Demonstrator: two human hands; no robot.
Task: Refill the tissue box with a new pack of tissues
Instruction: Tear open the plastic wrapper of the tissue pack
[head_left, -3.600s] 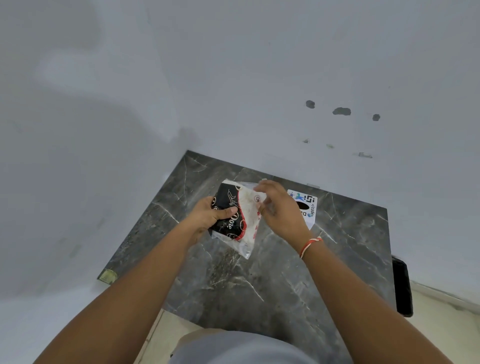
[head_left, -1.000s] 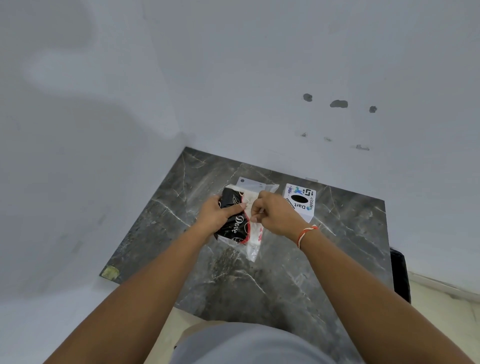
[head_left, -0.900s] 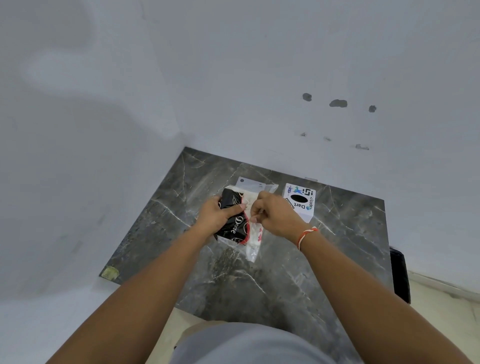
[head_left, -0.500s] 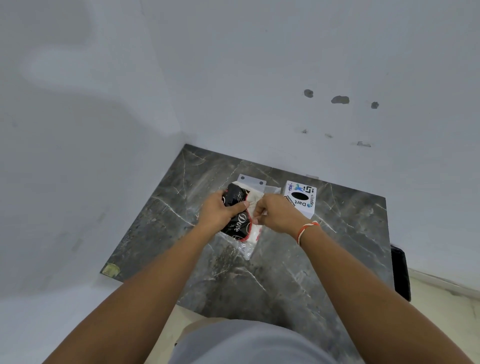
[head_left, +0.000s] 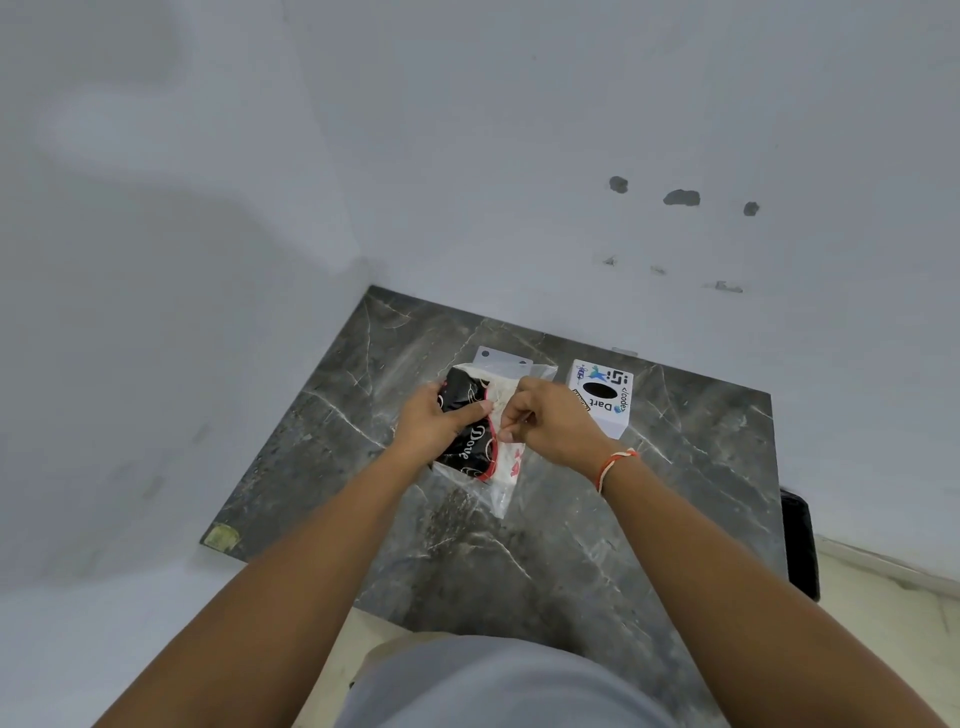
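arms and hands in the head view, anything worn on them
Both forearms are bare, with no sleeves, gloves, rings or watch visible. The right hand has an orange and white thread bracelet tied at the wrist. The left hand wears nothing.

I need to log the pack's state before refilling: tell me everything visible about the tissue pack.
The tissue pack is a soft clear-plastic packet printed black with white script and a red edge, white tissues showing through. It is held over the marble table. The left hand grips its black side; the right hand pinches the plastic.
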